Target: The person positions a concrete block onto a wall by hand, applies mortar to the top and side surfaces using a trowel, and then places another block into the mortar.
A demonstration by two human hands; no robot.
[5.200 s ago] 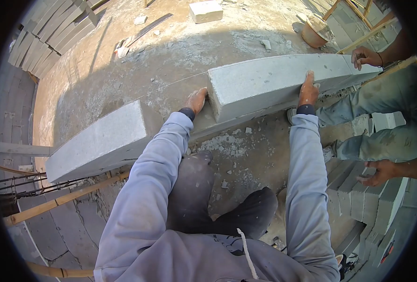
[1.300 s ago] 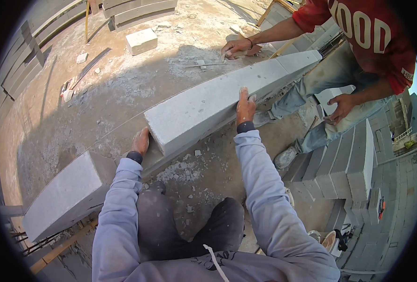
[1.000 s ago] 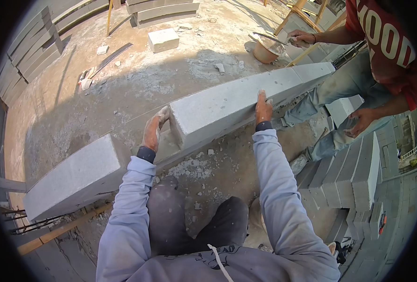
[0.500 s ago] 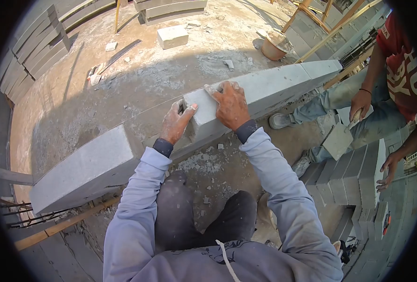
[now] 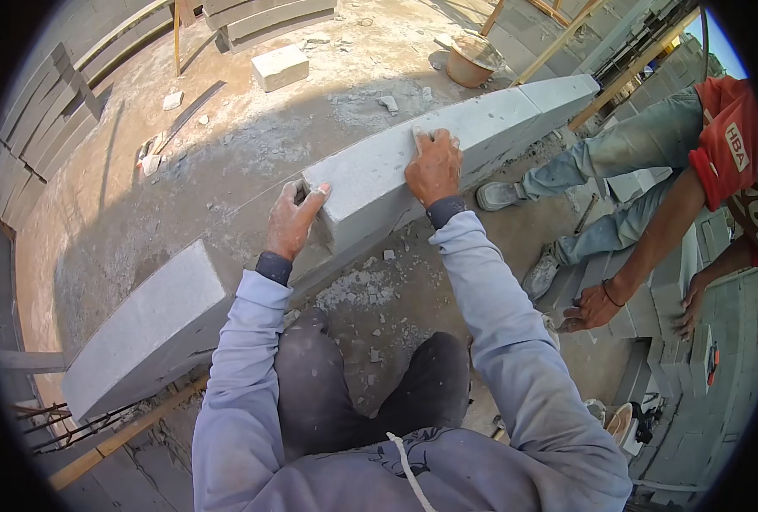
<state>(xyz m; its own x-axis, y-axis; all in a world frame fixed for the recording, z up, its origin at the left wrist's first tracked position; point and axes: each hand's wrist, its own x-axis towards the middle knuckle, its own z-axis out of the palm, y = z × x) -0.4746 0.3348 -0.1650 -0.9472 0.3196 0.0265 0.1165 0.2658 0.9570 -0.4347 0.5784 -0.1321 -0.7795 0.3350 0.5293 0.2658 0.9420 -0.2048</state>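
Note:
A long pale grey concrete block [image 5: 370, 168] lies in a low wall course in front of me. My left hand [image 5: 296, 220] is at its near left end, thumb on the top corner and fingers curled by the end face. Further right, my right hand [image 5: 434, 168] rests on the block's top, its bent fingers hooked at the far edge. Past a gap on the left lies another grey block [image 5: 153, 320]. A further block [image 5: 558, 94] continues the row at the right.
A co-worker in a red shirt [image 5: 733, 145] bends at the right, hands at stacked blocks [image 5: 635, 311]. Beyond the wall are a loose block [image 5: 280, 68], a mortar bucket [image 5: 471, 64] and a dark strip [image 5: 193, 111]. Rubble [image 5: 366, 290] lies before my knees.
My right hand has shifted right along the block, while my left stays at its end. The co-worker has leaned down, reaching toward the stack; the trowel previously held is out of that hand. The view has shifted.

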